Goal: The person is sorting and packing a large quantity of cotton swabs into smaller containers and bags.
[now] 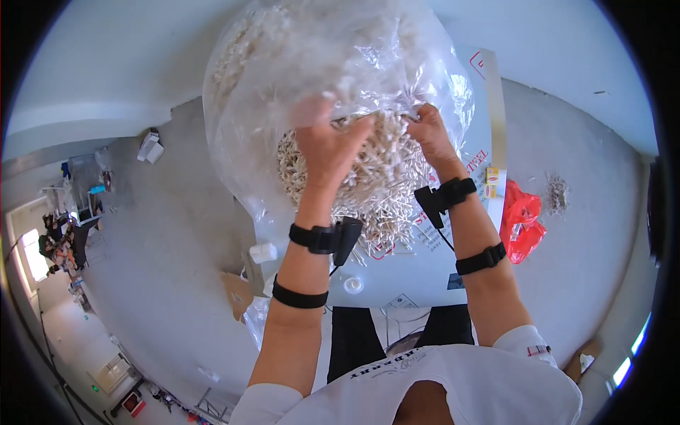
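A big clear plastic bag point(237, 152) full of white cotton swabs point(389, 166) lies on the table, its mouth toward me. Swabs spill from the mouth onto the tabletop. At the right of the opening, my right hand point(432, 134) is closed, pinching the gathered bag edge. My left hand point(326, 149) is over the swabs at the left part of the mouth. Its thumb stands apart from the fingers, which are blurred by motion, and nothing shows between them. Both forearms wear black straps with small black devices.
The table point(478, 113) has a printed metallic-looking top. A white round lid-like piece point(353, 285) and a small white container point(263, 253) lie near its front. Small yellow packs point(491, 183) sit at the right edge, beside a red plastic bag point(522, 219). Loose swabs point(557, 193) lie on the floor.
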Tool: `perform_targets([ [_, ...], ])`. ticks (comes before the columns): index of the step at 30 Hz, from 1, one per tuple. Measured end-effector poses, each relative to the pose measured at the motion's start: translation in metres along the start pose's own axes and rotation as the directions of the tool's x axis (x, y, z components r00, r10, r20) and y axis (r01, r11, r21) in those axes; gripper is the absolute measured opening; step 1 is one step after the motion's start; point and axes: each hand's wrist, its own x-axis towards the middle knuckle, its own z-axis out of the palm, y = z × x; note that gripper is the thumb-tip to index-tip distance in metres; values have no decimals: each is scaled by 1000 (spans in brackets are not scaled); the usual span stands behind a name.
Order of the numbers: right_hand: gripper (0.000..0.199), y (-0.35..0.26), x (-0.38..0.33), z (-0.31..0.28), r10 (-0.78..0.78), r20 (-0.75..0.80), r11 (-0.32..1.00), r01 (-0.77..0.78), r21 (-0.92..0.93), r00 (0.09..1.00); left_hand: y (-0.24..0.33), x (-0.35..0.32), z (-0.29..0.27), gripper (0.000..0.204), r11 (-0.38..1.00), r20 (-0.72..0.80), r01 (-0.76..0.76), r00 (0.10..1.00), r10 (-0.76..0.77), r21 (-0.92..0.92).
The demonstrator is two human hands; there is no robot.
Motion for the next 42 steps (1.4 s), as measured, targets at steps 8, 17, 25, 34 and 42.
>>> perform_targets([
  [8,45,12,-8,-52,222,-185,946,-258,-198,957,-59,-23,-54,78,865,231,500,847,-479,-36],
  [17,42,-24,3,16,34,143,999,-39,36,989,-49,-12,-23,62,714,144,499,855,-499,-492],
  [25,41,-82,3,6,46,303,969,31,-244,952,-19,-15,-66,51,690,79,320,930,-358,-649],
  [34,65,5,14,-13,298,-180,937,-323,-132,937,-89,-43,-45,55,479,231,601,745,-626,-640],
  [42,64,-42,-7,3,29,137,999,-33,30,990,2,-35,-21,55,624,121,414,882,-456,-663],
])
